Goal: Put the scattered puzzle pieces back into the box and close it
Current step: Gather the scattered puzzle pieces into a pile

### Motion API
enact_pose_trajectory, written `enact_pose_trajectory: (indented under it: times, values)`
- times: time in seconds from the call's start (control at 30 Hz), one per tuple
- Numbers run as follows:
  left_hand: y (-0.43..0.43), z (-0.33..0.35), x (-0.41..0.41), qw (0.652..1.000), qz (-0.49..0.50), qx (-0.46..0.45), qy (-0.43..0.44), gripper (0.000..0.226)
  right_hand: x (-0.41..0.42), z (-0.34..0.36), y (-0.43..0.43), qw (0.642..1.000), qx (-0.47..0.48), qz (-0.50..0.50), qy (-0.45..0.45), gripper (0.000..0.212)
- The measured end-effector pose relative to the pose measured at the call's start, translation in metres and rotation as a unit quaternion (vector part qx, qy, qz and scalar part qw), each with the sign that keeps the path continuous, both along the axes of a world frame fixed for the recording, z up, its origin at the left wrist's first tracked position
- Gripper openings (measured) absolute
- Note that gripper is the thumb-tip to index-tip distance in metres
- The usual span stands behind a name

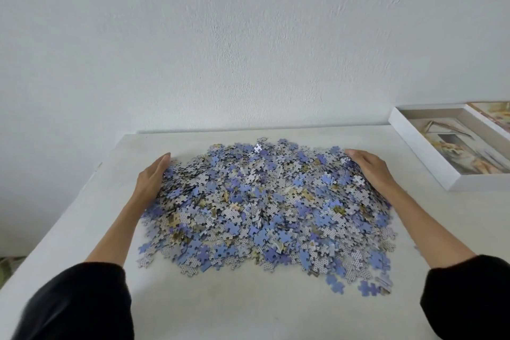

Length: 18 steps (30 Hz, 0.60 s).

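Note:
A wide heap of blue, grey and beige puzzle pieces covers the middle of the white table. My left hand rests flat on edge against the heap's left side, fingers straight and together. My right hand presses against the heap's right side, palm toward the pieces. Neither hand grips anything. The open white box lies at the table's far right with a printed sheet inside. Its lid shows partly at the frame's right edge behind it.
A white wall rises just behind the table's far edge. A few loose pieces lie at the heap's near right. Bare tabletop lies along the near edge and to the left of the heap.

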<state>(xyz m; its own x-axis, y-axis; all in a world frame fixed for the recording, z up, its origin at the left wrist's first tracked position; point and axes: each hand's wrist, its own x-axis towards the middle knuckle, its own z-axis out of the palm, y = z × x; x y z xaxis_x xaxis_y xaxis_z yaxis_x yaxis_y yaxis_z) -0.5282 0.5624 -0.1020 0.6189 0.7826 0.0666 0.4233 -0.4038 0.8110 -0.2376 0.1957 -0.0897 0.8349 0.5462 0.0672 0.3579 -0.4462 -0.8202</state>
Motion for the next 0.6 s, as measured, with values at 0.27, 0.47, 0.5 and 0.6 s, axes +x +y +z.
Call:
enact_pose_trajectory:
  times: [0.27, 0.47, 0.5, 0.6]
  values:
    - [0.005, 0.003, 0.015, 0.994, -0.046, -0.020, -0.097, 0.037, 0.018, 0.011, 0.007, 0.997, 0.047, -0.037, -0.055, 0.021]
    - [0.029, 0.003, 0.032, 0.998, -0.039, -0.027, -0.029, 0.047, 0.042, 0.020, 0.041, 0.999, -0.006, 0.044, 0.024, 0.033]
    - [0.028, 0.002, 0.035, 0.998, -0.044, -0.032, -0.020, 0.048, 0.042, 0.017, 0.046, 0.998, -0.021, 0.057, 0.034, 0.035]
    - [0.017, 0.004, 0.044, 0.996, -0.086, -0.033, -0.018, 0.065, 0.035, 0.012, 0.062, 0.994, -0.030, 0.092, 0.044, 0.039]
